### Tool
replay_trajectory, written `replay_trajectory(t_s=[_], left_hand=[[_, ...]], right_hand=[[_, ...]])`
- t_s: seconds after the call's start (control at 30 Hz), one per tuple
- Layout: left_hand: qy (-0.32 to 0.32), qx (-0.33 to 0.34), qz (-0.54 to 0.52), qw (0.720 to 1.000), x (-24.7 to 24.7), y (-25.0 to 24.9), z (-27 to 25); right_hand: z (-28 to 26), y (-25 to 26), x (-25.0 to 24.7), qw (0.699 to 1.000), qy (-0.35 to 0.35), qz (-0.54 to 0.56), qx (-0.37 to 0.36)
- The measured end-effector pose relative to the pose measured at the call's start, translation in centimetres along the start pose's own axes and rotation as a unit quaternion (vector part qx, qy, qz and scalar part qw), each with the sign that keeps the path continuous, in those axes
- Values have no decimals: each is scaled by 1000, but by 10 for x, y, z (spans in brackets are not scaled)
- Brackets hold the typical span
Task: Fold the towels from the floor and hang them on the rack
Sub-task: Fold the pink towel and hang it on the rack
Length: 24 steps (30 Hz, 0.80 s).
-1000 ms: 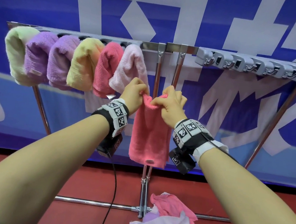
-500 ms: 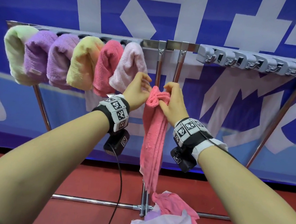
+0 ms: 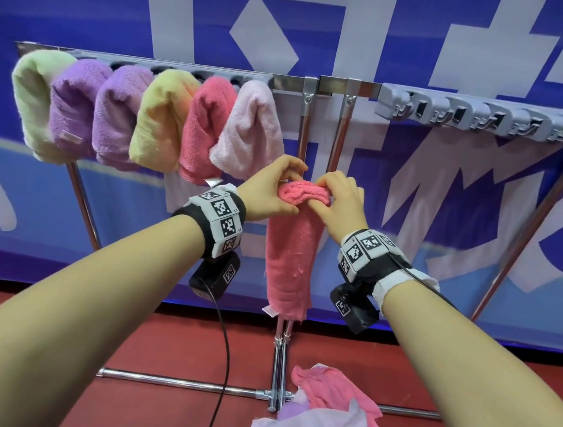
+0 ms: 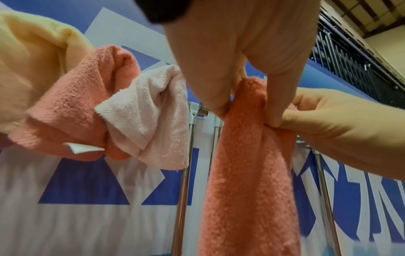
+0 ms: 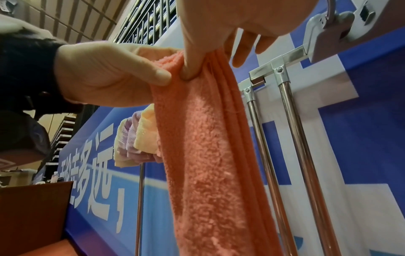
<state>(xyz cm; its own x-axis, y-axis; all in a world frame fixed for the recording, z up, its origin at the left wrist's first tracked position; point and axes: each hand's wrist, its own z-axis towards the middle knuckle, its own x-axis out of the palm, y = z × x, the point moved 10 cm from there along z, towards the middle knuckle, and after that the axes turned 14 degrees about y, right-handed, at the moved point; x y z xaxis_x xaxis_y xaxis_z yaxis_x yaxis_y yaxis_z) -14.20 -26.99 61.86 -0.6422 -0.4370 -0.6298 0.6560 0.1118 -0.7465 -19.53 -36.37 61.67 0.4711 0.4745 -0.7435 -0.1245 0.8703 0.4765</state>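
Before the rack, left hand and right hand, both pinching the folded pink towel's top.

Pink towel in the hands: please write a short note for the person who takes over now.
Left hand: pinches the top of the folded pink towel.
Right hand: pinches the same top from the other side.
The towel hangs straight down in front of the rack centre posts, not yet on a clip.
Done: six towels hang on the left half.
Left: hang this one; the right-half clips are free. Then fold and hang the pile on the floor.
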Motion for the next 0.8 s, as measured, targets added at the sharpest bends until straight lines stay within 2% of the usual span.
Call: replay_trajectory(t_s=[0.07, 0.13, 0.23, 0.3, 0.33, 0.47, 0.57, 0.63, 0.7, 0.8], left_hand=[[-21, -4, 25, 999, -2, 1, 1], [-70, -19, 30, 997, -9, 3, -2], [-144, -62, -21, 987, -18, 17, -8], [-159, -78, -47, 983, -17, 24, -10], [-162, -81, -26, 983, -17, 24, -9], [-189, -87, 122, 970, -22, 7, -10], [-187, -87, 198, 958, -21, -7, -10], [-189, -91, 228, 951, -21, -11, -9], [-182, -93, 260, 944, -20, -13, -6], [-164, -86, 288, 940, -16, -17, -5]], right_hand=[[0, 2, 1, 998, 5, 64, -9], [2, 3, -4, 993, -6, 117, -10], [5, 10, -20, 992, -50, 115, -17], [5, 18, -34, 991, -81, 106, -31], [4, 19, -39, 991, -88, 96, -30], [-2, 15, -44, 994, -101, -21, 27], [-6, 11, -38, 991, -103, -81, 40], [-6, 23, -26, 988, -67, -137, -12], [-4, 40, -13, 967, -43, -238, -82], [0, 49, -10, 928, -82, -349, -105]])
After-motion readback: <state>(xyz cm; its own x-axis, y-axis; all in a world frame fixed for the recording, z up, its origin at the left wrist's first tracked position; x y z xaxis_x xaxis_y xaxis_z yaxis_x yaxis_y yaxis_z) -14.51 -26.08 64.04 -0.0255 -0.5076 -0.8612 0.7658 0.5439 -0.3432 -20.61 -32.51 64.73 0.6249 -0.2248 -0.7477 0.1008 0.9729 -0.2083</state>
